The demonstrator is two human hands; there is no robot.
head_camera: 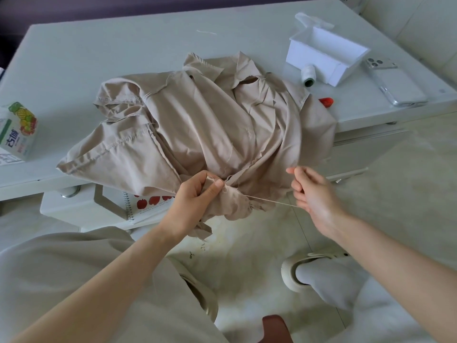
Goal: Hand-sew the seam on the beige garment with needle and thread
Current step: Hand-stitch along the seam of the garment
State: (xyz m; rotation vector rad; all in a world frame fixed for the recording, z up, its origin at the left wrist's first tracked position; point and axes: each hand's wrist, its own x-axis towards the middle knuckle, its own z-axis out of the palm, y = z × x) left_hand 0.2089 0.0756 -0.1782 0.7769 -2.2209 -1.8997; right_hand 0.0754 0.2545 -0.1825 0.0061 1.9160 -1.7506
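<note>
The beige garment lies crumpled on the white table, its lower edge hanging over the front. My left hand pinches a bunched fold of the garment's edge between thumb and fingers. A pale thread runs taut from that fold rightward to my right hand, whose curled fingers pinch the thread's end. The needle itself is too small to make out.
A white open box stands at the back right with a thread spool beside it, a phone and a small red object. A juice carton sits at the left. A spiral notebook lies under the table.
</note>
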